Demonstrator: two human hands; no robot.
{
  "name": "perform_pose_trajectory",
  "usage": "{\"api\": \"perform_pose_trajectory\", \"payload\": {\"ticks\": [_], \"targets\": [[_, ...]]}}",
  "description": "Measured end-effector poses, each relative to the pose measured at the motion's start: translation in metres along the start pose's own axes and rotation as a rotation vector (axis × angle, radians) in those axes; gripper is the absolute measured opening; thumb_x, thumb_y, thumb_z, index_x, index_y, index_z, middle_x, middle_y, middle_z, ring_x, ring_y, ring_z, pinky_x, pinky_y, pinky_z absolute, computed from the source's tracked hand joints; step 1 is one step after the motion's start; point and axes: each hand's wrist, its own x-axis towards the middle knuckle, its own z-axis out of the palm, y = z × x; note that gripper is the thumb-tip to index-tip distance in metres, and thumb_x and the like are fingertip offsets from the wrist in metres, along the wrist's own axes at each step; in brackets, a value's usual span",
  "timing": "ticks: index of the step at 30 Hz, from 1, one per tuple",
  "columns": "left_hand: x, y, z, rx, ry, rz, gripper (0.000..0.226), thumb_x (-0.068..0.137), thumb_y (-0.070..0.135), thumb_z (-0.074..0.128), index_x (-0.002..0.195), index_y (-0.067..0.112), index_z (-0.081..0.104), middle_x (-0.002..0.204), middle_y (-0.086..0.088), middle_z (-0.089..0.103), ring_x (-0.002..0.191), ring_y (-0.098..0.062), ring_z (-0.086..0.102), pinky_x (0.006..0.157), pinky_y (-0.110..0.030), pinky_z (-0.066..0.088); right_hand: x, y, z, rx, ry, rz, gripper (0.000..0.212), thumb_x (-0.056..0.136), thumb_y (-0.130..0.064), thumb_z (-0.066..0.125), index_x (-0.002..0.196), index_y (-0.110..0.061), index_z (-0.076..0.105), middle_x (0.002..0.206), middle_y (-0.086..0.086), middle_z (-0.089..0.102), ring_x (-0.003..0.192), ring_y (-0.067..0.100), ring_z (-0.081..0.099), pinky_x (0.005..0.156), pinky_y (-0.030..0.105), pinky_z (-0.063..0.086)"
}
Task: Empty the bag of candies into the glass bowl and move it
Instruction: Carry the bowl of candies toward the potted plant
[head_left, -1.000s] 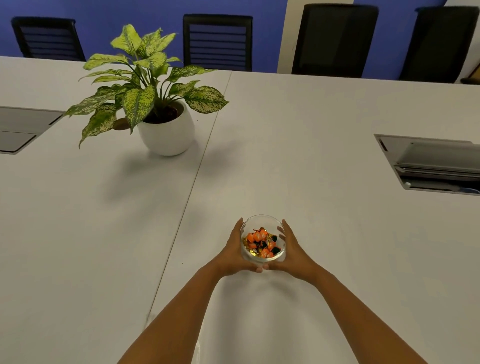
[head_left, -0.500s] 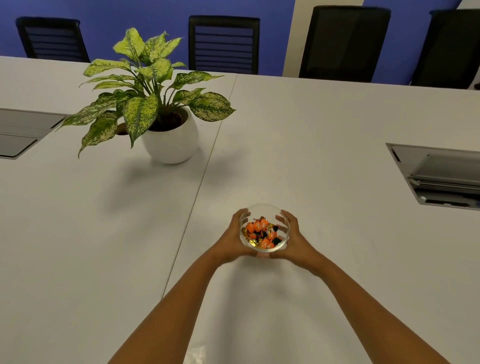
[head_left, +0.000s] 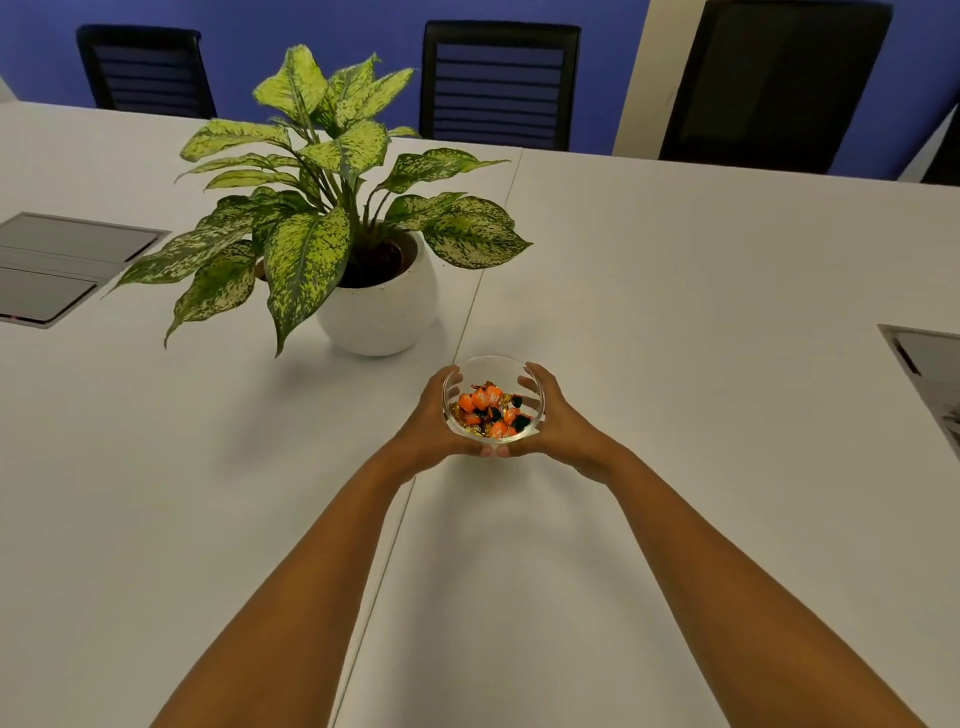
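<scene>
Glass bowl (head_left: 493, 399) carried nearer potted plant (head_left: 374, 291), both hands' fingers (head_left: 451, 375) clasping it.

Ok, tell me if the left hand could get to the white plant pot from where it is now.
Probably yes: the white plant pot stands just beyond the left hand, nothing between, but that hand is cupping the glass bowl.

Your left hand (head_left: 428, 418) and right hand (head_left: 558, 418) cup the glass bowl (head_left: 492, 364) of candies (head_left: 488, 410); potted plant (head_left: 363, 249) just beyond-left of the grip.

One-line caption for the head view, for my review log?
Both hands, left hand and right hand, cup a candy-filled glass bowl near a potted plant.
</scene>
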Motion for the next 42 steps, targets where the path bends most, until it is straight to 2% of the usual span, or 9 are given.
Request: {"api": "perform_pose_trajectory", "payload": {"ticks": [3, 5, 10, 15, 19, 22, 26, 38, 42], "targets": [[0.016, -0.012, -0.012, 0.008, 0.003, -0.006, 0.098, 0.064, -0.004, 0.08, 0.14, 0.017, 0.021, 0.15, -0.008, 0.028, 0.123, -0.01, 0.034, 0.085, -0.009, 0.043, 0.029, 0.006, 0.006, 0.016, -0.022, 0.02, 0.113, 0.066, -0.002, 0.081, 0.147, -0.026, 0.006, 0.156, 0.004, 0.016, 0.14, 0.024, 0.026, 0.096, 0.029, 0.042], [0.023, -0.017, -0.016, 0.018, 0.013, -0.014, 0.098, 0.064, -0.004, 0.079, 0.14, 0.015, 0.02, 0.15, -0.008, 0.029, 0.12, -0.007, 0.033, 0.081, -0.007, 0.045, 0.042, 0.01, 0.01, 0.031, -0.037, 0.032, 0.114, 0.066, -0.001, 0.081, 0.147, -0.026, 0.006, 0.157, 0.004, 0.015, 0.141, 0.025, 0.026, 0.097, 0.031, 0.042], [0.033, -0.029, -0.021, 0.003, 0.027, -0.046, 0.094, 0.067, -0.004, 0.077, 0.141, 0.011, 0.021, 0.149, -0.01, 0.03, 0.118, -0.006, 0.032, 0.094, -0.023, 0.038, 0.061, 0.02, 0.016, 0.041, -0.058, 0.056, 0.115, 0.065, 0.0, 0.081, 0.147, -0.026, 0.004, 0.157, 0.004, 0.014, 0.142, 0.026, 0.025, 0.099, 0.033, 0.041], [0.038, -0.039, -0.023, -0.001, 0.021, -0.065, 0.096, 0.065, -0.002, 0.079, 0.141, 0.014, 0.021, 0.15, -0.007, 0.029, 0.12, -0.006, 0.032, 0.091, -0.018, 0.04, 0.066, 0.023, 0.018, 0.031, -0.053, 0.065, 0.115, 0.065, -0.001, 0.081, 0.147, -0.025, 0.004, 0.157, 0.005, 0.014, 0.142, 0.026, 0.026, 0.103, 0.039, 0.041], [0.04, -0.045, -0.024, -0.008, 0.022, -0.1, 0.102, 0.064, -0.001, 0.08, 0.143, 0.016, 0.017, 0.152, -0.007, 0.025, 0.124, -0.008, 0.029, 0.096, -0.025, 0.037, 0.067, 0.024, 0.02, 0.016, -0.056, 0.071, 0.116, 0.066, -0.001, 0.081, 0.148, -0.026, 0.002, 0.157, 0.004, 0.013, 0.142, 0.026, 0.024, 0.107, 0.042, 0.04], [0.038, -0.047, -0.026, -0.006, 0.019, -0.121, 0.105, 0.064, -0.001, 0.081, 0.144, 0.016, 0.015, 0.154, -0.007, 0.022, 0.137, -0.016, 0.027, 0.099, -0.027, 0.036, 0.066, 0.022, 0.021, -0.009, -0.056, 0.078, 0.118, 0.066, -0.002, 0.081, 0.148, -0.025, -0.001, 0.158, 0.004, 0.011, 0.144, 0.027, 0.021, 0.111, 0.045, 0.037], [0.035, -0.045, -0.028, 0.025, 0.036, -0.14, 0.103, 0.064, 0.0, 0.081, 0.144, 0.014, 0.018, 0.153, -0.01, 0.021, 0.141, -0.024, 0.025, 0.107, -0.035, 0.036, 0.064, 0.019, 0.022, -0.048, -0.032, 0.086, 0.119, 0.065, -0.005, 0.082, 0.149, -0.023, 0.0, 0.158, 0.006, 0.012, 0.144, 0.028, 0.019, 0.112, 0.045, 0.035], [0.013, -0.034, -0.028, 0.001, 0.153, -0.13, 0.095, 0.069, -0.004, 0.076, 0.145, 0.01, 0.02, 0.151, -0.015, 0.024, 0.135, -0.03, 0.035, 0.104, -0.041, 0.041, 0.042, 0.008, 0.027, -0.102, 0.069, 0.055, 0.106, 0.069, -0.01, 0.08, 0.148, -0.017, 0.01, 0.155, 0.011, 0.018, 0.142, 0.03, 0.026, 0.114, 0.045, 0.033], [0.005, -0.033, -0.025, -0.031, 0.179, -0.107, 0.084, 0.073, -0.004, 0.072, 0.143, 0.01, 0.027, 0.148, -0.015, 0.028, 0.132, -0.031, 0.039, 0.103, -0.043, 0.044, 0.033, 0.004, 0.031, -0.062, 0.118, 0.011, 0.094, 0.071, -0.01, 0.079, 0.144, -0.017, 0.021, 0.15, 0.01, 0.027, 0.138, 0.028, 0.032, 0.106, 0.031, 0.035]]}}
